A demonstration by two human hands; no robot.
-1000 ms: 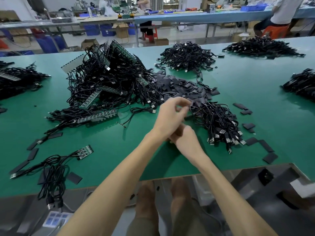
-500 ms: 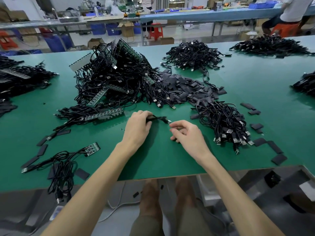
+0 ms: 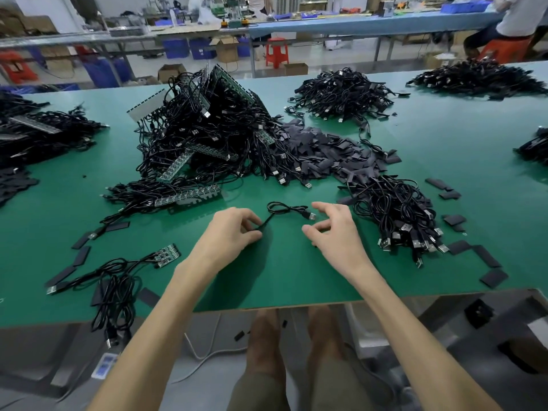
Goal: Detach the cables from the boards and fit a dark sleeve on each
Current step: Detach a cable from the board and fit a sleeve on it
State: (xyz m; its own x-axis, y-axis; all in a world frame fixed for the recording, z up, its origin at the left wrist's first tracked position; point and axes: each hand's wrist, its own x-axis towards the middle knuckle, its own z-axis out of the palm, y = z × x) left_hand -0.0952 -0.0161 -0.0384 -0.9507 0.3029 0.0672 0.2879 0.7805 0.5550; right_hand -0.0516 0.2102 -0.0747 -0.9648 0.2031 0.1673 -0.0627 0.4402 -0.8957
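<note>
Cable (image 3: 284, 207) lies on the bench (image 3: 296, 277) between both hands, long axis left-right. Left hand (image 3: 231, 235) pinches its dark left end. Right hand (image 3: 335, 229) is loosely spread and holds nothing, just right of the USB plug (image 3: 312, 215), so it's nearer. Sleeve pile (image 3: 326, 149) is beyond the cable.

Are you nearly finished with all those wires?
Not nearly. Done, it seems: the loose cable bundle beside the right hand. In hand: the left hand pinches one end of a single cable, and the right hand is open near its USB plug. Left: the big tangle plugged into boards, a small board with cables, and a heap of dark sleeves.
</note>
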